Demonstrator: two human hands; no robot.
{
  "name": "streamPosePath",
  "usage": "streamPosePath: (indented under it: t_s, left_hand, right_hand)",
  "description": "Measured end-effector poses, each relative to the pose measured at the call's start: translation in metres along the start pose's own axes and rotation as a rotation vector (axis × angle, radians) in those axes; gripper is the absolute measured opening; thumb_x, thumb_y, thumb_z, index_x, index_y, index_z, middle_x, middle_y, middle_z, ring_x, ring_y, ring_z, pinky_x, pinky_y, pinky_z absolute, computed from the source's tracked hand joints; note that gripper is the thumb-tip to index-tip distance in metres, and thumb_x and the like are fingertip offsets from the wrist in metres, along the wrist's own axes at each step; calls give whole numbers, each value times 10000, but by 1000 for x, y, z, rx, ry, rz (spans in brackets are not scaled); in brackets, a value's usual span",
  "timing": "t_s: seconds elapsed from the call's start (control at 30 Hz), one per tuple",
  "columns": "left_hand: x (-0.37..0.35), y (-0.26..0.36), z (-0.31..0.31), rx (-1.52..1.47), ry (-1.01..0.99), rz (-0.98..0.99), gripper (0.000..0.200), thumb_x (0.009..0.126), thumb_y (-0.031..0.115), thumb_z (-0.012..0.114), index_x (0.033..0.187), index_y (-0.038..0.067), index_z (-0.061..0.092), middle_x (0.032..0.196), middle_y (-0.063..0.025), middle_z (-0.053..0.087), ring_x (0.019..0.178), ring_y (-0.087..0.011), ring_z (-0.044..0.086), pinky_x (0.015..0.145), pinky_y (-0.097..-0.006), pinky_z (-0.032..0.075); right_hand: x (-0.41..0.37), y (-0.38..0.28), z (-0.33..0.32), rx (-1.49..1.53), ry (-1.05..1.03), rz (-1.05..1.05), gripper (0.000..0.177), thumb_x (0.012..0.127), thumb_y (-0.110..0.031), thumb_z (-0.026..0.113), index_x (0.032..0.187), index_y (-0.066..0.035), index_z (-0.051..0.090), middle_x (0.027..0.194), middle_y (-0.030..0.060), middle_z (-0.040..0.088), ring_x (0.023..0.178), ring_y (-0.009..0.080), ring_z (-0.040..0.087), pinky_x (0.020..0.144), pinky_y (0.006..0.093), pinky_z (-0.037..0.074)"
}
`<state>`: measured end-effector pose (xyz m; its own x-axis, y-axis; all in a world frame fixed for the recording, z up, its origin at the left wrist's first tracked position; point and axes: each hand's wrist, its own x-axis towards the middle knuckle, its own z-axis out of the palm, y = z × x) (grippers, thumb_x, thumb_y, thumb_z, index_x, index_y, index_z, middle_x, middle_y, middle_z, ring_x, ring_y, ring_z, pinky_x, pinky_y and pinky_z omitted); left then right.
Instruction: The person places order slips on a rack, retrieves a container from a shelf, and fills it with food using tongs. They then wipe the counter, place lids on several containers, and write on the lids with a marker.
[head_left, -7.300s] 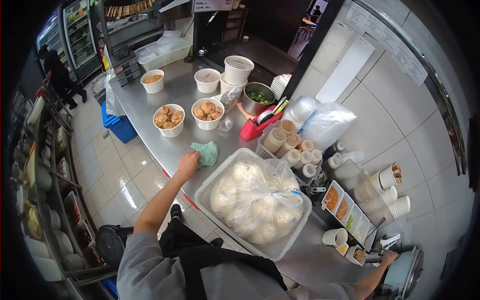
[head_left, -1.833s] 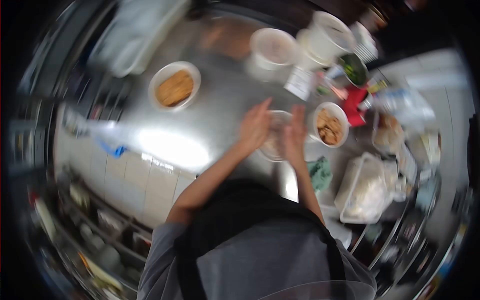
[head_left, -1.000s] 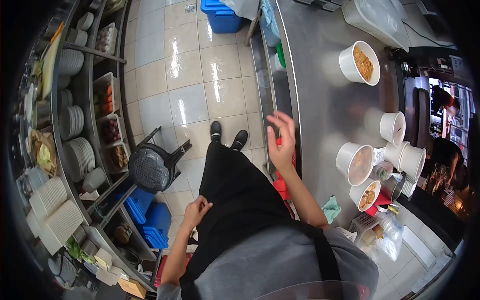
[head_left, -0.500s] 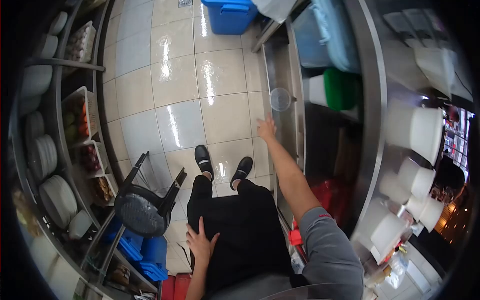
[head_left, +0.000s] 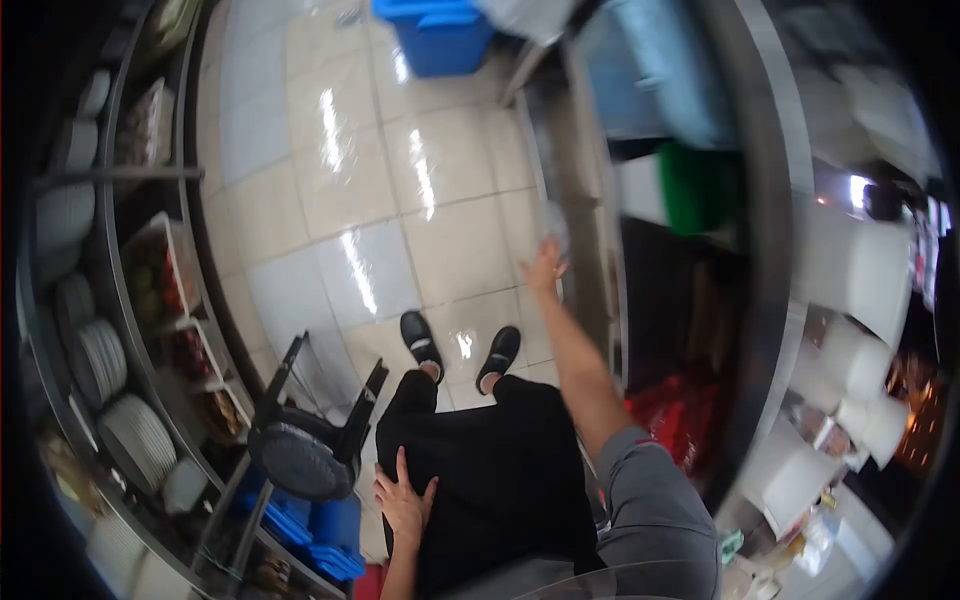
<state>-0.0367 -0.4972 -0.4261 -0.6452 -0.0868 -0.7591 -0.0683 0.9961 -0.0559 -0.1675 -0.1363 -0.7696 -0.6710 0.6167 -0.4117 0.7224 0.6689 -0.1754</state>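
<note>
My right hand (head_left: 546,268) reaches down to the low metal ledge beside the floor. Its fingertips close on the near edge of a clear round plastic lid (head_left: 557,224), which looks tilted and is blurred by motion. My left hand (head_left: 402,507) rests with spread fingers on the black apron (head_left: 490,460) over my lap and holds nothing.
A black stool (head_left: 305,460) stands at left, near shelves with stacked plates (head_left: 138,440) and baskets of produce (head_left: 170,275). A blue bin (head_left: 440,45) is ahead. On the right are a green-and-white container (head_left: 690,188), a red bag (head_left: 675,420) and white tubs (head_left: 860,265).
My right hand has reached the lid, which lay flat and now looks tilted. The view has shifted slightly. My left hand stays on the apron.
</note>
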Motion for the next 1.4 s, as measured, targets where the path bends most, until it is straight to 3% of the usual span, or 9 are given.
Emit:
streamPosePath:
  t_s: [0.07, 0.2, 0.43, 0.63, 0.7, 1.0, 1.07, 1.17, 1.4]
  left_hand:
    - [-2, 1, 0, -13, -51, 37, 813, 701, 472, 658, 1369, 271, 240, 1292, -244, 310, 1072, -392, 432, 870, -472, 405]
    - [-3, -1, -5, -63, -190, 152, 745, 730, 479, 626, 1346, 235, 285, 1261, -242, 367, 1088, -401, 442, 888, -463, 405]
    - [15, 9, -36, -325, -168, 530, 553, 788, 415, 585, 1211, 74, 482, 1156, -245, 496, 1072, -359, 496, 910, -409, 402]
    - [-10, 70, -129, -496, -48, 695, 456, 811, 305, 600, 1162, 28, 507, 1072, -244, 560, 942, -310, 591, 775, -370, 484]
    - [-25, 99, -167, -475, -65, 771, 436, 819, 299, 591, 1160, 38, 510, 1077, -235, 563, 946, -306, 591, 770, -371, 485]
    - [-10, 202, -287, -99, 206, 1099, 420, 813, 296, 592, 1156, 71, 507, 1050, -203, 551, 926, -331, 577, 787, -391, 468]
    - [-12, 227, -316, -75, 264, 1160, 411, 812, 292, 591, 1149, 73, 507, 1044, -200, 554, 937, -344, 567, 794, -399, 463]
    - [-13, 257, -357, -36, 320, 1206, 397, 810, 285, 592, 1137, 75, 507, 1027, -192, 561, 944, -359, 553, 800, -409, 459]
    - [-31, 329, -428, 81, 324, 1445, 365, 808, 242, 599, 1112, 59, 513, 1008, -183, 567, 906, -368, 553, 767, -423, 458]
  right_hand:
    - [-43, -22, -29, 305, 192, -98, 668, 683, -125, 682, 1284, -49, 400, 1286, 125, 430, 1213, 271, 373, 1023, 433, 246]
    - [-148, -109, -197, 941, 226, -305, 394, 735, 94, 497, 1088, -58, 587, 1030, 139, 586, 922, 267, 592, 793, 318, 469]
    - [-258, -117, -516, 1247, 403, -525, 457, 837, 14, 510, 1277, -79, 424, 890, 78, 596, 751, 125, 608, 669, 246, 464]
    - [-190, -45, -662, 1614, 946, -477, 150, 857, 14, 495, 1003, -8, 471, 869, 77, 579, 825, 126, 577, 732, 240, 445]
    - [-145, -25, -697, 1518, 1195, -553, 180, 836, 42, 496, 1006, -11, 468, 884, 98, 580, 818, 150, 581, 731, 257, 442]
    - [3, 6, -766, 604, 1392, -356, 178, 830, -45, 495, 1007, -51, 500, 843, 145, 608, 839, 338, 596, 728, 399, 460]
    - [37, 17, -755, 445, 1016, -168, 182, 852, -96, 470, 1028, -63, 503, 888, 153, 603, 866, 384, 565, 726, 451, 445]
    - [74, 33, -752, 447, 805, -274, 236, 823, -42, 423, 1043, -100, 485, 978, 159, 560, 841, 407, 567, 714, 478, 456]
    - [83, 46, -781, -117, 1156, -133, 165, 768, -54, 495, 932, -63, 499, 988, 135, 510, 909, 279, 544, 691, 410, 497]
